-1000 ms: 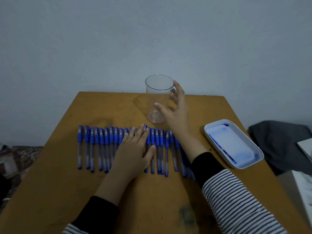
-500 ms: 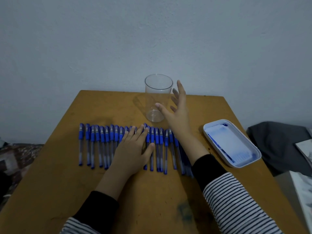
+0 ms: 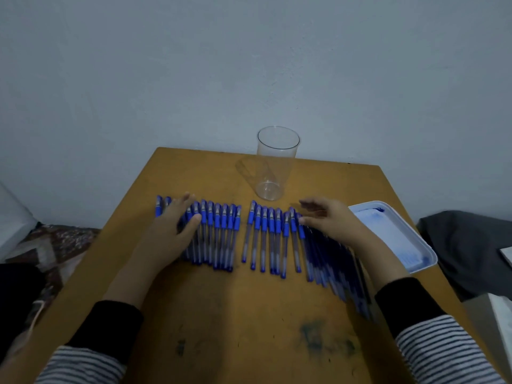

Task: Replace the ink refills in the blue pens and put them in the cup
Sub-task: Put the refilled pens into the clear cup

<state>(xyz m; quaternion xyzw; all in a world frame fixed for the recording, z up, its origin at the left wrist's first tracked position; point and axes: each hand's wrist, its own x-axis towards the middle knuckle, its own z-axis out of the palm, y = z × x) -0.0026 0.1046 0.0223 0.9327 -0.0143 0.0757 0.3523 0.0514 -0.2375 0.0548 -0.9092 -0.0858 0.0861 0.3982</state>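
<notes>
Your left hand (image 3: 171, 231) flat on blue pens (image 3: 263, 234) at 9 o'clock, right hand (image 3: 332, 220) fingers straight over those at 3 — cup (image 3: 277, 162) at 12, white tray (image 3: 388, 239) just past 3.

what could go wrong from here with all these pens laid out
1. The pens lie loose in a row under the left hand and right hand; a sideways push could roll them, and those by the right forearm fan toward the table edge.
2. The tall empty cup stands just beyond the row; a reaching hand might tip it.
3. The tray sits at the right edge, near the sleeve, and could be nudged off.
</notes>
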